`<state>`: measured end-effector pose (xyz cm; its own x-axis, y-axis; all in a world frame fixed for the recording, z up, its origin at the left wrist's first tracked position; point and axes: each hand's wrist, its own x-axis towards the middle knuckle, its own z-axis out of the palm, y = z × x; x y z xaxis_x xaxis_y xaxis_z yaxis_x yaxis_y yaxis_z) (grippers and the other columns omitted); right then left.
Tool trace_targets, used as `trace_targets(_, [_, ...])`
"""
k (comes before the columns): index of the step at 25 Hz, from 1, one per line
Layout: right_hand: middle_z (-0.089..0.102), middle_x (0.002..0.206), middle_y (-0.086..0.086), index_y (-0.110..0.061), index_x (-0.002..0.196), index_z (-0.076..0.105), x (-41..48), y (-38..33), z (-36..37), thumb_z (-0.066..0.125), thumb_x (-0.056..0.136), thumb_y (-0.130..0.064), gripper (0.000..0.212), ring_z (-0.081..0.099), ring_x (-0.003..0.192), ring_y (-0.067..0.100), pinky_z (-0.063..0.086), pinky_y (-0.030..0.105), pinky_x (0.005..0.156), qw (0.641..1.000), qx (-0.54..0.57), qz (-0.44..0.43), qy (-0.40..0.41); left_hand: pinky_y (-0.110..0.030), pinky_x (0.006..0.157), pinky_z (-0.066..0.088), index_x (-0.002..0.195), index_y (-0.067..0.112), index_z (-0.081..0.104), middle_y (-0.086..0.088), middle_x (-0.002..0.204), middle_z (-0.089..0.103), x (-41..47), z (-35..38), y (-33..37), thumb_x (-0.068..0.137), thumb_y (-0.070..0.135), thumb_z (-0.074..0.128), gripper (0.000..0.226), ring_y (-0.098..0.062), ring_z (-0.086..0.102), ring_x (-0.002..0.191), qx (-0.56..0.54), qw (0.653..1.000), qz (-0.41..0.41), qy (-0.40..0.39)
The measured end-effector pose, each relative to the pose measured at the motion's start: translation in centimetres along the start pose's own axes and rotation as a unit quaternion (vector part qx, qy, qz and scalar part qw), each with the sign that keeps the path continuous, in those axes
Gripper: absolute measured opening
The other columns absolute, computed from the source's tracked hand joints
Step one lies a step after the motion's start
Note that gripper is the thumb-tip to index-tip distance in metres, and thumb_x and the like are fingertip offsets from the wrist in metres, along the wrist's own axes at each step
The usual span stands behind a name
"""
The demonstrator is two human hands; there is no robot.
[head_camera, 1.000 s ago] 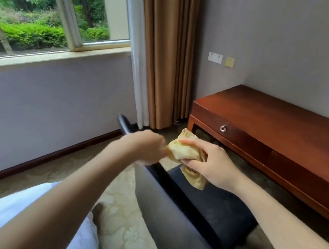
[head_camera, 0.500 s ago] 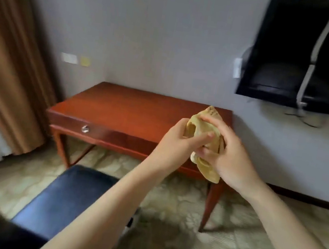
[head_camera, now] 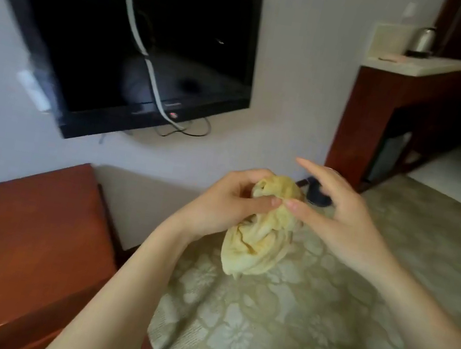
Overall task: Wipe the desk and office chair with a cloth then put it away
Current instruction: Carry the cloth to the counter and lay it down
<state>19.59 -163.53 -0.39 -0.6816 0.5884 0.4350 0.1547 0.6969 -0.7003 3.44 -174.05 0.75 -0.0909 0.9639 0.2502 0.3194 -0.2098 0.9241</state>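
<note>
Both forearms reach up into the middle of the view from six o'clock, and the hands meet in the air above the patterned carpet (head_camera: 274, 326). The left hand (head_camera: 227, 204) is curled, thumb lying across toward three o'clock, with its fingers closed round the upper part of the yellow cloth (head_camera: 261, 236). The right hand (head_camera: 340, 219) faces it from the three o'clock side; its thumb tip nearly meets the left thumb on the cloth's front, while its forefinger stands out straight toward eleven o'clock, clear of the fabric. Its other fingers lie behind the cloth, and whether they grip it cannot be told.

The cloth is bunched into a ball at the top, between the two hands, and its loose folds hang down toward six o'clock, clear of the carpet.

The red-brown counter (head_camera: 17, 237) fills the eight o'clock corner, well apart from the cloth and to the left of the left forearm. On the wall at eleven o'clock hangs a dark television (head_camera: 103, 33) with a pale cable (head_camera: 141, 45) draped across its screen. At one o'clock stands a wooden cabinet (head_camera: 384, 108) with a pale top carrying a metal kettle (head_camera: 424, 40). A small dark object (head_camera: 318, 195) sits on the floor just behind the right hand; it is too blurred to identify.
</note>
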Motion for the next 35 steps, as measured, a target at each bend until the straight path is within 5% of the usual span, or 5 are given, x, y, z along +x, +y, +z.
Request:
trace_targets(4, [0.063, 0.062, 0.004, -0.014, 0.075, 0.07, 4.2, 5.0, -0.8, 0.074, 0.072, -0.043, 0.03, 0.057, 0.057, 0.007, 0.042, 0.022, 0.052, 0.987, 0.081, 0.112, 0.076, -0.026, 0.073, 0.051, 0.102, 0.006, 0.064, -0.005, 0.089, 0.065, 10.0, 0.9, -3.4, 0.092, 0.008, 0.058, 0.012, -0.013, 0.062, 0.082, -0.011, 0.998, 0.009, -0.065])
trace_targets(13, [0.07, 0.077, 0.008, -0.018, 0.078, 0.072, 7.9, 19.0, -5.7, 0.069, 0.084, -0.03, 0.013, 0.066, 0.076, 0.027, 0.055, 0.04, 0.068, 0.877, 0.119, 0.267, 0.381, -0.001, 0.068, 0.036, 0.091, 0.027, 0.065, 0.02, 0.086, 0.062, 22.7, 8.6, -14.8, 0.076, 0.03, 0.077, 0.019, 0.007, 0.052, 0.077, -0.014, 0.994, -0.074, -0.075])
trace_targets(20, [0.066, 0.073, -0.007, -0.017, 0.08, 0.064, 16.1, 32.4, -13.6, 0.071, 0.081, -0.035, 0.019, 0.063, 0.068, 0.008, 0.055, 0.023, 0.06, 0.862, 0.184, 0.262, 0.393, -0.019, 0.068, 0.053, 0.106, 0.018, 0.056, 0.006, 0.097, 0.071, 38.9, 14.7, -16.9, 0.085, 0.012, 0.068, 0.025, -0.01, 0.068, 0.091, -0.217, 0.971, -0.081, -0.05])
trace_targets(26, [0.069, 0.083, -0.002, -0.012, 0.094, 0.061, 24.0, 42.5, -23.3, 0.075, 0.07, -0.028, 0.032, 0.066, 0.076, 0.013, 0.052, 0.019, 0.063, 0.913, 0.246, 0.191, 0.265, -0.034, 0.066, 0.059, 0.106, 0.031, 0.059, -0.002, 0.084, 0.073, 55.9, 15.7, -17.6, 0.087, 0.028, 0.066, 0.02, -0.02, 0.071, 0.081, -0.135, 0.989, -0.062, 0.03])
trace_targets(35, [0.061, 0.068, 0.003, -0.015, 0.074, 0.055, 36.5, 56.1, -29.2, 0.072, 0.076, 0.004, 0.026, 0.06, 0.059, 0.019, 0.054, 0.036, 0.055, 0.902, 0.155, 0.195, 0.353, -0.014, 0.069, 0.051, 0.084, 0.013, 0.064, 0.003, 0.082, 0.072, 76.9, 16.8, -25.7, 0.089, 0.021, 0.063, 0.01, -0.01, 0.068, 0.081, -0.09, 0.995, -0.031, 0.0])
